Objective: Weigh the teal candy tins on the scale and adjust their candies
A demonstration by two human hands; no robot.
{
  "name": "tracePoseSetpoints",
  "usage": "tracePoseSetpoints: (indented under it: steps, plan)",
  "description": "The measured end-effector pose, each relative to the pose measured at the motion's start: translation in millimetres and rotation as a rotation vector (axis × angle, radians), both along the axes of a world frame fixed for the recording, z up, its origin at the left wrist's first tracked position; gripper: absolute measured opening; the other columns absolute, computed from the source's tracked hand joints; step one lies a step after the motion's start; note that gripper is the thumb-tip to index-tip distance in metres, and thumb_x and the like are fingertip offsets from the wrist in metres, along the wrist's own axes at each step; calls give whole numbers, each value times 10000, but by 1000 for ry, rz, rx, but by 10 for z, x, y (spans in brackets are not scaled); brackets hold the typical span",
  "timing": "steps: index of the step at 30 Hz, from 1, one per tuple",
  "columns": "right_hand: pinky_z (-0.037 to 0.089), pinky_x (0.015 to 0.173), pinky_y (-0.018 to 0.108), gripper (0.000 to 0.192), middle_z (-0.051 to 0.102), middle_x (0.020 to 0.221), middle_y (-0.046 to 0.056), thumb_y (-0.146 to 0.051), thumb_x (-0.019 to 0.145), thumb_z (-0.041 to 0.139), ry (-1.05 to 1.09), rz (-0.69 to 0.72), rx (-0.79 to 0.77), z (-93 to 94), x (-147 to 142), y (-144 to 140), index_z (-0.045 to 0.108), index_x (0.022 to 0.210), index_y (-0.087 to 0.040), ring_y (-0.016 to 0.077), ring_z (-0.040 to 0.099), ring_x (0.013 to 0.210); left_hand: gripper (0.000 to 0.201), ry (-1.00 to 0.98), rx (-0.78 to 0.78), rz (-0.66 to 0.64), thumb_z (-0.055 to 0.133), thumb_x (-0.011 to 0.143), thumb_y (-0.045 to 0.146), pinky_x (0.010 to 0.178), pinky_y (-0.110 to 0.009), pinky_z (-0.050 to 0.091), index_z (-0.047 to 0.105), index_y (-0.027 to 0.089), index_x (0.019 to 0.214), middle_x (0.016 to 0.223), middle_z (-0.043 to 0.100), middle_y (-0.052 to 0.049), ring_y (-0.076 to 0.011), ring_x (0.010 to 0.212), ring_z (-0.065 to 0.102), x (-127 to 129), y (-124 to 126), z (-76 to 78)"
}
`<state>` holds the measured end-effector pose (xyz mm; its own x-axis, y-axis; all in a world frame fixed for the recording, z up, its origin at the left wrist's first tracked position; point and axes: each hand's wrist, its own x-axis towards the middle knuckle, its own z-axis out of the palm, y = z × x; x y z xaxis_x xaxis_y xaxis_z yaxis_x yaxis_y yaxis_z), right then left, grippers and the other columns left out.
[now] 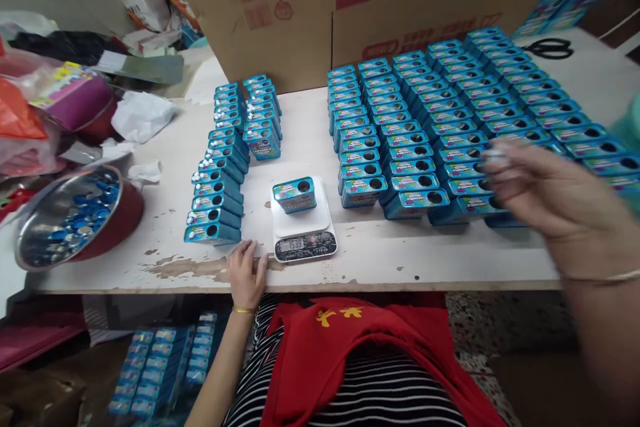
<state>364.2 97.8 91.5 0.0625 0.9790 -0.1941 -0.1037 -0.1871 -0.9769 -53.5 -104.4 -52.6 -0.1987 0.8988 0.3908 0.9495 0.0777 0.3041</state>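
Note:
My left hand (246,275) rests at the table's front edge with its fingers apart and holds nothing. It lies between the nearest tin (220,235) of the left rows and a white digital scale (307,233). A blue tin (295,203) with a dark round hole in its top stands on the scale. On the right, my right hand (555,200) is raised over the rows of blue tins (415,203), smeared by motion. Its fingertips are pinched together, with something small and whitish at them that I cannot make out. Small white pieces (194,177) sit on several left-row tins.
A metal bowl (131,213) of blue-and-silver caps stands at the left. A large cardboard box (300,33) closes off the back. Black scissors (550,48) lie at the far right. Crumpled bags and paper (143,117) cover the left side. More tins (155,360) are stacked below the table.

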Motion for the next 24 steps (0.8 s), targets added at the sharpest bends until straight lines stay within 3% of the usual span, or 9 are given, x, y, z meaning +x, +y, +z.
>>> tracePoseSetpoints:
  steps: [1, 3, 6, 9, 15, 21, 24]
  plan:
    - [318, 479, 129, 25, 535, 698, -12, -147, 814, 641, 173, 72, -134, -5, -225, -65, 635, 817, -123, 3, 502, 583, 334, -10, 11, 5, 512, 895, 347, 944, -430, 409, 551, 148, 1161, 1156, 563, -147, -253, 1105, 507, 1, -1, -18]
    - [359, 495, 124, 131, 555, 718, -16, -162, 732, 724, 329, 191, -212, -47, -702, -201, 644, 832, -136, 14, 507, 598, 333, -30, 32, 3, 512, 896, 341, 944, -424, 409, 548, 148, 1164, 1152, 564, -144, -248, 1099, 510, 4, -8, -25]
    - [415, 510, 149, 256, 574, 687, -19, -220, 645, 790, 328, 312, -192, -117, -1288, -328, 649, 844, -142, 44, 525, 580, 319, -43, 57, 3, 506, 898, 339, 936, -414, 412, 552, 151, 1152, 1127, 574, -136, -245, 1088, 515, 1, -34, -14]
    - [424, 492, 166, 288, 594, 663, -17, -260, 641, 786, 258, 389, -100, -125, -1632, -318, 633, 848, -131, 60, 542, 549, 312, -34, 78, 9, 507, 898, 340, 932, -411, 410, 558, 151, 1141, 1114, 582, -132, -247, 1076, 522, -11, -55, -10]
    - [448, 472, 203, 218, 592, 581, -19, -284, 705, 699, 18, 528, 155, -120, -2017, -142, 597, 816, -126, 80, 548, 483, 301, 6, 122, 4, 516, 895, 339, 900, -402, 412, 567, 145, 1120, 1088, 595, -130, -251, 1029, 535, -40, -34, -16]
    - [441, 458, 206, 140, 575, 571, -26, -243, 715, 661, -76, 536, 207, -167, -2171, -49, 591, 759, -130, 83, 553, 475, 285, 16, 129, -1, 524, 891, 332, 890, -395, 412, 570, 150, 1105, 1073, 595, -122, -249, 1018, 537, -46, -45, -39]
    - [438, 485, 207, 190, 585, 556, -24, -295, 722, 681, 2, 508, 205, -144, -2087, -104, 600, 777, -133, 76, 536, 480, 281, -23, 159, -46, 524, 892, 317, 891, -391, 412, 558, 164, 1126, 1080, 585, -117, -246, 1026, 536, 9, 14, 100]
